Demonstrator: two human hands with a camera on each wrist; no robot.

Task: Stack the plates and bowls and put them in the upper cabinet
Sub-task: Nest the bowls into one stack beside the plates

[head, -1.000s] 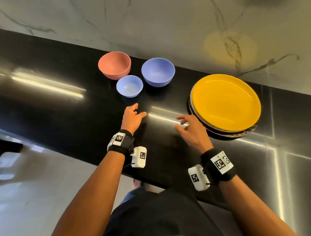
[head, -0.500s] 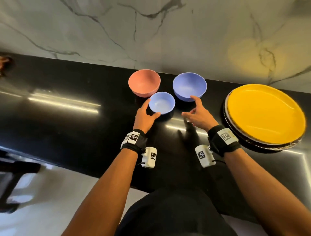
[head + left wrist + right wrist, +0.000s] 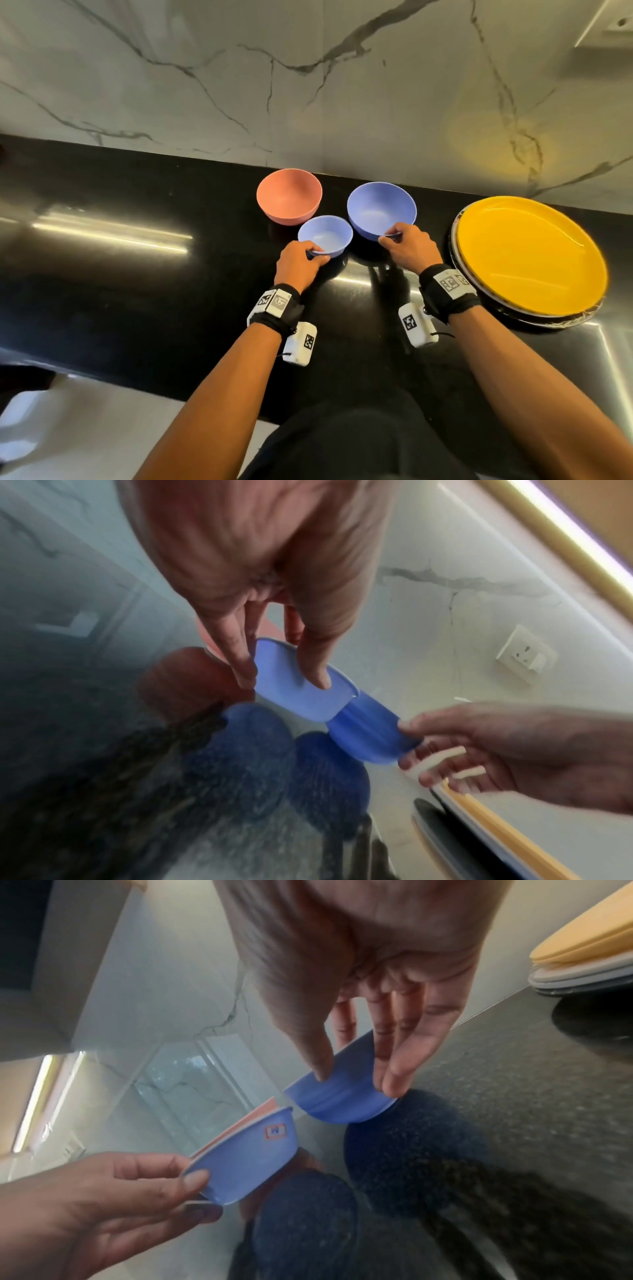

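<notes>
Three bowls stand on the black counter (image 3: 102,274): a pink bowl (image 3: 289,195) at the back, a large blue bowl (image 3: 382,209) to its right, and a small blue bowl (image 3: 325,234) in front. My left hand (image 3: 310,255) pinches the near rim of the small blue bowl (image 3: 294,688), thumb inside. My right hand (image 3: 390,236) pinches the near rim of the large blue bowl (image 3: 339,1096). A stack of plates topped by a yellow plate (image 3: 527,253) lies at the right. The cabinet is out of view.
A marble backsplash (image 3: 308,85) rises right behind the bowls. A wall socket (image 3: 527,656) sits on it. The counter's front edge runs close to my body, with pale floor (image 3: 51,428) below at the left.
Both hands moved forward from open and hovering to gripping the rims: the left took the small blue bowl, the right the large blue bowl. The head view tilted up.
</notes>
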